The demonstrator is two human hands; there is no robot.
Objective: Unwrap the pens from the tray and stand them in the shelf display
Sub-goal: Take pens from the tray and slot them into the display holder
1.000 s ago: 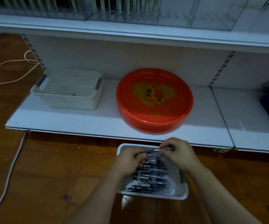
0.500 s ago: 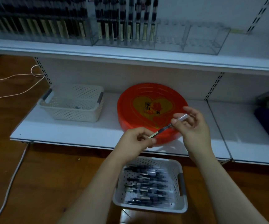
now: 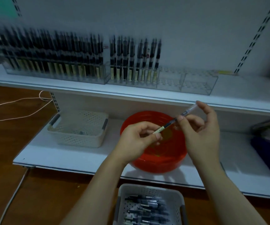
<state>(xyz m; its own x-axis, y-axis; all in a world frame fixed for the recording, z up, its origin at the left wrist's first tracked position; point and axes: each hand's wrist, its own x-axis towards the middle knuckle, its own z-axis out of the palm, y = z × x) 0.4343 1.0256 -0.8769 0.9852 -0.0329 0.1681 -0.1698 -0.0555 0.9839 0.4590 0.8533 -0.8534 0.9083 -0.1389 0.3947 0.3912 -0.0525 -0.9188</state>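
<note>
Left hand (image 3: 135, 139) and right hand (image 3: 199, 127) pinch opposite ends of a wrapped pen (image 3: 171, 123) above the red tray (image 3: 163, 159).

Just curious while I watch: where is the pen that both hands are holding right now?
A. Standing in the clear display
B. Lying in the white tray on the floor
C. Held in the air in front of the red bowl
C: the left hand and right hand pinch the pen at its ends, in front of the red bowl.
</note>
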